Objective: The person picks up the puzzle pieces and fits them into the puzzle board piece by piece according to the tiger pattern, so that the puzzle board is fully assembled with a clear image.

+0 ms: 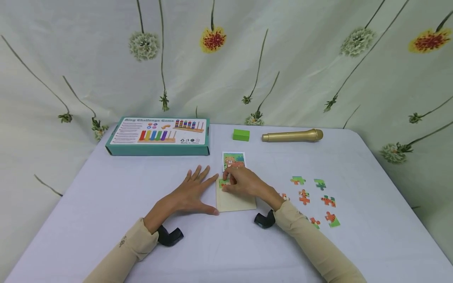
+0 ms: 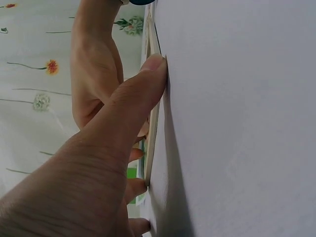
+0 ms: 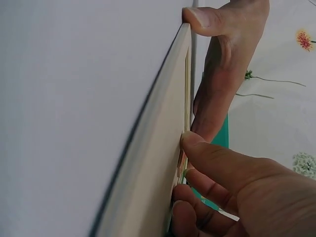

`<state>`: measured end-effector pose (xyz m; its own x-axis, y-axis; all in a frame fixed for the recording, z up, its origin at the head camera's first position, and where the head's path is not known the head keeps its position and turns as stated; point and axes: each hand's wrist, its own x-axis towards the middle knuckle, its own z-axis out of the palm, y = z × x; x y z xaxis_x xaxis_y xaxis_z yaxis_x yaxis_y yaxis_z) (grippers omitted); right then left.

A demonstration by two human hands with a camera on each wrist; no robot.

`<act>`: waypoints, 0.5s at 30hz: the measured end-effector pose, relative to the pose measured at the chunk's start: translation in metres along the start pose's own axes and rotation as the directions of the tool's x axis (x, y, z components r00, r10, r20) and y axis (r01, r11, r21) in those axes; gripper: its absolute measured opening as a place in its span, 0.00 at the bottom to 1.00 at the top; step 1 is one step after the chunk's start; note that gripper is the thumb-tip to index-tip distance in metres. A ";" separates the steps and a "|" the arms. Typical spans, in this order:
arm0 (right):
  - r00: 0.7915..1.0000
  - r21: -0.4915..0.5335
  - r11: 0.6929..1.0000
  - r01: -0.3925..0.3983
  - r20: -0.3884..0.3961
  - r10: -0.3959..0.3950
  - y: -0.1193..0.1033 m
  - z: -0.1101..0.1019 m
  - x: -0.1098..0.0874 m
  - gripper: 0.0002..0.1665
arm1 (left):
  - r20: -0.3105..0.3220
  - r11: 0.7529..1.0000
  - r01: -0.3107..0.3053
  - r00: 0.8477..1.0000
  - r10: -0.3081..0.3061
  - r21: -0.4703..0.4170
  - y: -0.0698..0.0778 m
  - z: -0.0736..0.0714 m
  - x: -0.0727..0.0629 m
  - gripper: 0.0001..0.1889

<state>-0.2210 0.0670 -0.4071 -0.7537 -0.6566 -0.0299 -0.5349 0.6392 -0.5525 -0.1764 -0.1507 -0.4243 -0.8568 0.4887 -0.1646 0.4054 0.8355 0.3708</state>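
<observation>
A pale wooden puzzle board (image 1: 238, 202) lies at the middle of the table. My left hand (image 1: 191, 193) is spread wide at its left side, index fingertip near the top corner and thumb at the bottom corner. With thumb and fingers bent, my right hand (image 1: 245, 182) pinches a green and orange puzzle piece (image 1: 222, 182) in the board's upper left corner. In the right wrist view that thumb rests at the recessed edge, and the fingers partly hide the piece. Just beyond the board is a picture card (image 1: 234, 157) with an orange animal, its lower part covered by my right hand.
Several loose puzzle pieces (image 1: 328, 201) are scattered to the right, some hidden behind my right forearm. Farther back stand a teal Ring Challenge Game box (image 1: 159, 149), a green block (image 1: 241, 135) and a gold toy microphone (image 1: 291, 136). A flowered cloth (image 1: 301, 59) hangs behind the table.
</observation>
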 end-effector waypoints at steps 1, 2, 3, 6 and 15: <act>1.000 -0.003 1.000 0.000 -0.002 0.000 0.000 0.000 0.000 0.15 | 0.002 1.000 0.002 1.000 -0.002 0.001 0.000 0.000 0.000 0.60; 1.000 -0.006 1.000 -0.002 -0.002 0.002 0.000 -0.001 0.000 0.15 | 0.003 1.000 0.000 1.000 0.000 -0.001 0.000 0.000 0.001 0.60; 1.000 -0.008 1.000 -0.002 -0.002 0.002 0.000 -0.001 0.000 0.15 | 0.004 1.000 -0.001 1.000 0.001 -0.001 0.000 -0.001 0.001 0.60; 1.000 -0.014 1.000 0.013 -0.007 -0.013 0.000 -0.001 0.000 0.13 | 0.012 1.000 0.004 1.000 -0.004 0.006 0.000 0.000 0.001 0.60; 0.998 0.003 0.999 0.053 0.028 -0.053 0.005 -0.005 -0.009 0.17 | 0.006 1.000 0.014 1.000 -0.014 -0.005 0.001 0.001 0.002 0.60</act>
<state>-0.2188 0.0784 -0.4059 -0.7128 -0.7009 -0.0241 -0.5732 0.6020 -0.5559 -0.1773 -0.1490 -0.4249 -0.8605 0.4783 -0.1755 0.3915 0.8412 0.3729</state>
